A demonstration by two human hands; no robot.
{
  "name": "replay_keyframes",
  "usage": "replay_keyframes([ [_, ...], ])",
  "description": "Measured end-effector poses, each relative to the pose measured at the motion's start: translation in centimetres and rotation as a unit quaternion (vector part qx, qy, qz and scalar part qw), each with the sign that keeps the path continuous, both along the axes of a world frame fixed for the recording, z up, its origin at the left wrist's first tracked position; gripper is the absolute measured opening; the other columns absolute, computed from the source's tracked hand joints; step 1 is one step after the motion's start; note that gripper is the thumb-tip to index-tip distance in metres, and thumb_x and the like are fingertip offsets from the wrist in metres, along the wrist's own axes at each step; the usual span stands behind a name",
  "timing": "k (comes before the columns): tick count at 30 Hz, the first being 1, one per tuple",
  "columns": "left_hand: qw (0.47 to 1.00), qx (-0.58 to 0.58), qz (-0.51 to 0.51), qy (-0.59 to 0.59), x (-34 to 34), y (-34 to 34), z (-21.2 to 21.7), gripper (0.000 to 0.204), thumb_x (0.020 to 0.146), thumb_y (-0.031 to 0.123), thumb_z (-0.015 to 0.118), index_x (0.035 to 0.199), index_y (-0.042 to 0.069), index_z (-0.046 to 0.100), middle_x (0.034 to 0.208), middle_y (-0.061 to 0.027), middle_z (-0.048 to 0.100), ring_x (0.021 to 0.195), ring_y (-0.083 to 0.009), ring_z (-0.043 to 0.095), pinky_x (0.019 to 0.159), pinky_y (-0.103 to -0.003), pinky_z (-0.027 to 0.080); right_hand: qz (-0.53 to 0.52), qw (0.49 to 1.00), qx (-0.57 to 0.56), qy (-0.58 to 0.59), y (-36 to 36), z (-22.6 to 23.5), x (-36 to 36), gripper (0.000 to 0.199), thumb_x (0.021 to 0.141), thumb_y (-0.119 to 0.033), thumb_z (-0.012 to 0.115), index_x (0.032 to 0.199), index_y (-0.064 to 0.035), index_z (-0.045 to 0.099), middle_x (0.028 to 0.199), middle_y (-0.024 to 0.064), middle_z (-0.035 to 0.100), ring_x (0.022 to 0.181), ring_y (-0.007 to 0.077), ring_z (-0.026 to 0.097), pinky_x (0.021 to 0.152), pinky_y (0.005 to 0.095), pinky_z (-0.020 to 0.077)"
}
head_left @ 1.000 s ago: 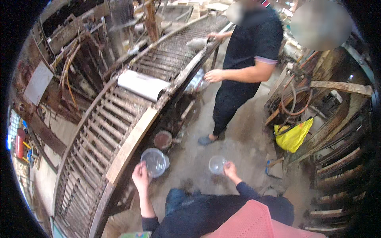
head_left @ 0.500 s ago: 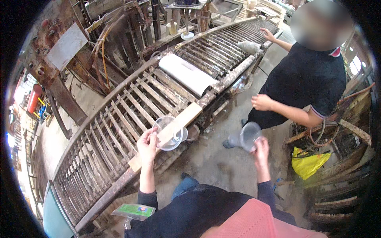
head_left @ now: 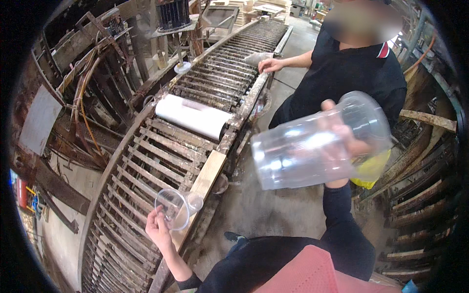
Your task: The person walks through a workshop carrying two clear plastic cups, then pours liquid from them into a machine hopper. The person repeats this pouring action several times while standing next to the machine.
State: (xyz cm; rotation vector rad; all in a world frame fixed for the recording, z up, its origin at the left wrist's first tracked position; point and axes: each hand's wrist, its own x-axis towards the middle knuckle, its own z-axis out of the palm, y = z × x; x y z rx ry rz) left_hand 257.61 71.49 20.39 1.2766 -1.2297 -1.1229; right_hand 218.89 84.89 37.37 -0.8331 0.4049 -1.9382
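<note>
Now we raise a clear jar on its side near our face, right hand clenched around it, while our left hand pinches a small cup low over the slatted conveyor, keeping both apart.

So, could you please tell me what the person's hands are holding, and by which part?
The left hand holds a small clear cup by its rim. The right hand holds a large clear plastic container around its side, tipped sideways.
</note>
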Motion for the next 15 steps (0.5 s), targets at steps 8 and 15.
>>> replay_keyframes([
  [8,0.998,0.002,-0.010,0.054,0.1,-0.9,-0.4,0.021,0.085,0.005,0.050,0.103,-0.003,0.056,0.053,0.0065,0.045,0.046,0.0004,0.037,0.043,-0.016,0.026,-0.066,0.934,0.331,0.115,-3.4,-10.1,-0.7,0.019,0.082,-0.010,0.057,0.099,-0.0086,0.050,0.074,-0.0033,0.051,0.053,0.0042,0.046,0.042,0.0219,0.0394],
  [15,0.995,-0.007,-0.080,0.059,0.3,-2.3,0.4,0.025,0.084,0.001,0.048,0.109,-0.004,0.053,0.057,0.0034,0.051,0.051,-0.0020,0.045,0.049,-0.016,0.035,-0.183,0.902,0.377,0.107,-2.4,-13.9,-1.6,0.018,0.081,-0.012,0.058,0.095,-0.0109,0.047,0.070,-0.0023,0.052,0.052,0.0076,0.051,0.045,0.0251,0.0446],
])
